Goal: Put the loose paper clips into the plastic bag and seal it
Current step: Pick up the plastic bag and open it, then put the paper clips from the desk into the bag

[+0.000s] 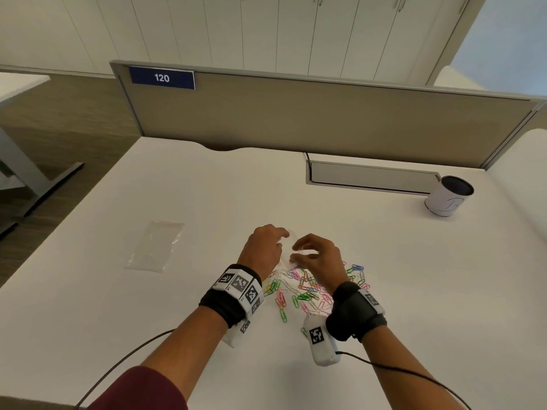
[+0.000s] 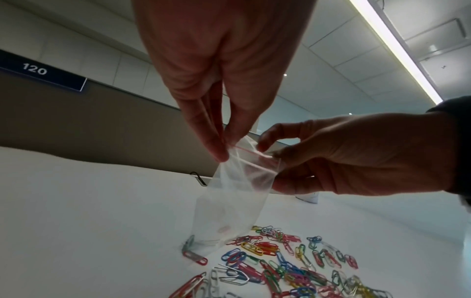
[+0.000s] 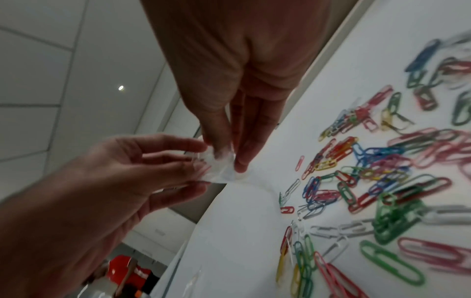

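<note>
A small clear zip bag (image 2: 229, 201) with a red seal line hangs upright, its bottom touching the white table (image 1: 207, 202). My left hand (image 2: 226, 147) pinches the left end of its mouth from above. My right hand (image 2: 272, 163) pinches the right end, and the two sides of the mouth stand slightly apart. In the head view both hands (image 1: 282, 235) (image 1: 296, 252) meet over the far edge of a heap of coloured paper clips (image 1: 305, 291). The clips (image 2: 280, 262) (image 3: 369, 171) lie loose on the table. The right wrist view shows the bag (image 3: 219, 169) crumpled between the fingers.
A second flat clear bag (image 1: 155, 247) lies on the table to the left. A white cup (image 1: 448, 199) stands at the back right beside a cable hatch (image 1: 370, 176). A grey divider panel (image 1: 325, 122) closes the far edge. Cables trail from both wrists.
</note>
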`<control>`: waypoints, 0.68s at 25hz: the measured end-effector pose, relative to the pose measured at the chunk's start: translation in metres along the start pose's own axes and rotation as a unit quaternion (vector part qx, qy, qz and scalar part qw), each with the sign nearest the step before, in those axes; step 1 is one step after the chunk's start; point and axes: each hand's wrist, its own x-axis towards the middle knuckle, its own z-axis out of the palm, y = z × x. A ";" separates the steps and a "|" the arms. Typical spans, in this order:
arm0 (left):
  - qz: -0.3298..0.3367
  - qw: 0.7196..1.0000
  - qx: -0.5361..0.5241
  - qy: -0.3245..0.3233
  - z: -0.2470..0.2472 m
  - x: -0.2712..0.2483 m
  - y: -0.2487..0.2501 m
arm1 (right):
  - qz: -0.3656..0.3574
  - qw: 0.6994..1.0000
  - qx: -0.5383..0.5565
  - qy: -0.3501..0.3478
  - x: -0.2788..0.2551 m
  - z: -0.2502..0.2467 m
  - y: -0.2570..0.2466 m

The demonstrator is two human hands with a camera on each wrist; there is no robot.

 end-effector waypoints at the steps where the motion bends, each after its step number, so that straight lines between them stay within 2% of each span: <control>1: 0.005 1.000 0.013 -0.003 0.001 0.000 0.000 | 0.005 1.000 0.019 0.021 -0.002 -0.007 0.006; 3: 0.016 0.999 0.043 -0.007 0.001 0.001 0.001 | 0.022 0.996 -0.026 0.079 -0.004 -0.027 0.024; 5: 0.027 0.997 0.073 -0.012 0.000 0.002 0.002 | 0.057 0.980 -0.166 0.095 -0.006 -0.052 0.047; 7: 0.033 0.994 0.100 -0.021 -0.001 0.002 0.006 | 0.096 0.946 -0.309 0.027 -0.007 -0.068 0.069; 10: 0.038 0.991 0.124 -0.035 -0.001 0.001 0.016 | 0.112 0.908 -0.397 -0.075 -0.009 -0.068 0.085; 17: -0.005 0.998 0.056 -0.006 0.008 0.006 0.012 | 0.061 0.879 -0.454 -0.129 -0.013 -0.042 0.078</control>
